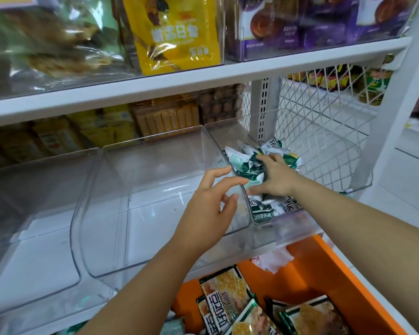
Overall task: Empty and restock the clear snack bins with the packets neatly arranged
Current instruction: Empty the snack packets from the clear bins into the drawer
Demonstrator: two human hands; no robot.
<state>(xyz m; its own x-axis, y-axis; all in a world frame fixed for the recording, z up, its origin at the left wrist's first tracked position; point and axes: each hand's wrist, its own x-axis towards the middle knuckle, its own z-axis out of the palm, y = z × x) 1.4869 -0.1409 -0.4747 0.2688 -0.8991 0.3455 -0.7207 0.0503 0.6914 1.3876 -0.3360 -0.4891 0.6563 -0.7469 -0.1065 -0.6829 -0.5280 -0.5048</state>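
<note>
- Three bins stand side by side under the upper shelf [155,85]: left bin [34,213], middle bin [155,189], right bin [336,151].
- Packets [264,211] lie heaped in the right bin, and the right hand [273,177] curls over them.
- The left hand [211,213] is at the middle bin's right wall.
- Below and in front, a crate [344,269] holds pouches [228,303].

1 view only, worn on the head: wide-angle, facing forward and down, close in on store shelving. Across the top edge the upper shelf [203,77], clear bins [155,165] filling the middle, orange crate [336,274] cut off at the bottom right.
</note>
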